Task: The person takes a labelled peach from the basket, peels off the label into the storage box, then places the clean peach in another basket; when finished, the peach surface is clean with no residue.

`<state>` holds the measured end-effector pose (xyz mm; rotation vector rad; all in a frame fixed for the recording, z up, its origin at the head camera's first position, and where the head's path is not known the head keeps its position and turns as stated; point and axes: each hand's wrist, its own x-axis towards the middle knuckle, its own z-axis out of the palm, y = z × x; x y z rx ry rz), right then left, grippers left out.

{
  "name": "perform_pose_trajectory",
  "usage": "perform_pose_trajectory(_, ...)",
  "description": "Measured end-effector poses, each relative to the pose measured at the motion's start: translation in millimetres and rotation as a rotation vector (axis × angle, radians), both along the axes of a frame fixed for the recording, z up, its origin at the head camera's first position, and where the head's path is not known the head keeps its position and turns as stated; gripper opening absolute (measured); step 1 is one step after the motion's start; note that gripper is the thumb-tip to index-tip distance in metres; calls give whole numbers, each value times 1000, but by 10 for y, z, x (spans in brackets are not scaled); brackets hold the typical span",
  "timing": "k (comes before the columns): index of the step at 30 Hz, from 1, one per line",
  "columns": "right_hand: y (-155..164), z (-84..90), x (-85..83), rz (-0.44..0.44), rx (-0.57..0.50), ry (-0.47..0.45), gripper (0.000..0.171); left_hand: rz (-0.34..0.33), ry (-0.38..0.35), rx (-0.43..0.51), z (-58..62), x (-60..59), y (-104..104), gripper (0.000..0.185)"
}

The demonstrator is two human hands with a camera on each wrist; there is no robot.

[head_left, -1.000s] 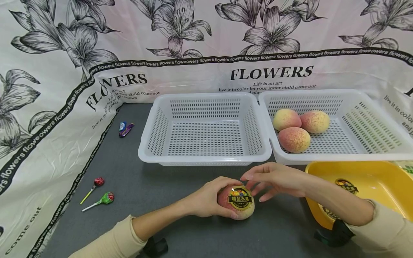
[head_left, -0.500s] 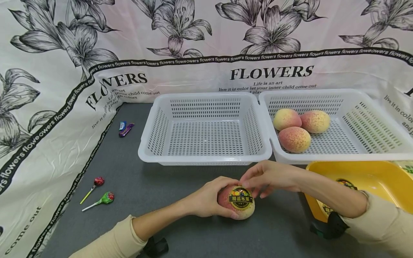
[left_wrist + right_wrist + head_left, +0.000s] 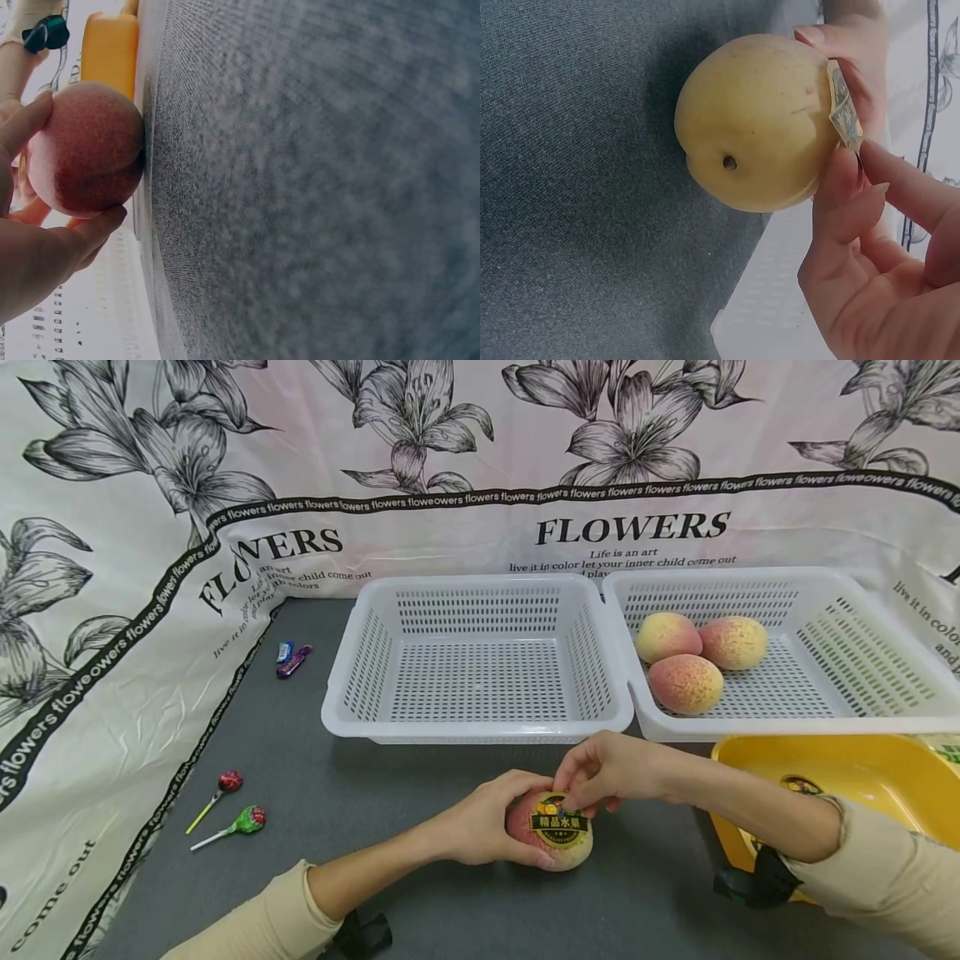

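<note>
On the grey table a reddish-yellow peach (image 3: 551,839) lies in my left hand (image 3: 480,827), whose thumb and fingers curl round its left side. A round black-and-gold sticker (image 3: 558,822) sits on the peach's front. My right hand (image 3: 607,768) reaches over from the right, and its thumb and forefinger pinch the sticker's upper edge. In the right wrist view that edge of the sticker (image 3: 845,116) stands a little off the peach (image 3: 754,124), at my right hand's fingertips (image 3: 844,176). The left wrist view shows the peach (image 3: 86,150) held in my left hand (image 3: 34,262).
An empty white basket (image 3: 480,731) stands behind the hands. To its right, a second white basket (image 3: 862,722) holds three peaches (image 3: 684,683). A yellow tray (image 3: 892,777) with stickers lies at the right. Two lollipops (image 3: 240,820) and wrapped sweets (image 3: 292,660) lie at the left.
My right hand has come down and left from hovering with spread fingers, and now its fingertips close on the sticker's top edge. The left hand and peach have stayed put.
</note>
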<state>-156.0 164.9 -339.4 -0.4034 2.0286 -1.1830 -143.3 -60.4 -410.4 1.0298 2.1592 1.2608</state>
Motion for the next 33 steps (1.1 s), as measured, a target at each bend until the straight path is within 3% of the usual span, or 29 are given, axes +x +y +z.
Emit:
perform_pose_trajectory(22,29,37,38,-16,9,43,12,0,16,10,-1,2,17,71)
perform_pose_trajectory(33,266,264,-23,-47,24,-29,19,5,69,23,-3,10,17,70)
